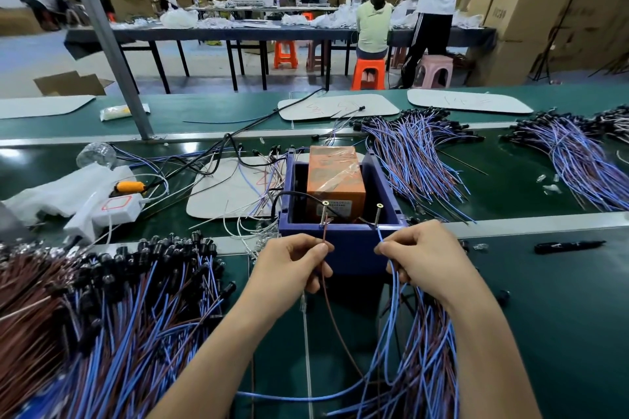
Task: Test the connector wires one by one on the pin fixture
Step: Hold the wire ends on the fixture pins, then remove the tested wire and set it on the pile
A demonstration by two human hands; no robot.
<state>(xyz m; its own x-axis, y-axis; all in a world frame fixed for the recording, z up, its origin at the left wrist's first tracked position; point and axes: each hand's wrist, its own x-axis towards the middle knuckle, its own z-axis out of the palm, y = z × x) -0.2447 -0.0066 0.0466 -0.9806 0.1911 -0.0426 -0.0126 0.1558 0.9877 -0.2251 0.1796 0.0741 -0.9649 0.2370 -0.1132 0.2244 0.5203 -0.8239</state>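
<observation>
Left hand (293, 265) pinches brown wire (324, 235) | right hand (419, 257) pinches blue wire (380, 234)

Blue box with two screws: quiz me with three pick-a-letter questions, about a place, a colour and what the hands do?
1. Where is the orange cardboard box? A) inside the blue plastic box B) on a stool C) under the table
2. Which colour wire does the left hand hold? A) green B) brown C) yellow
3. What are the hands doing? A) lying flat B) pinching wires C) waving

1 A: blue walls surround it. 2 B: a thin brown wire rises from it. 3 B: the right hand pinches a thin blue wire too.
</observation>
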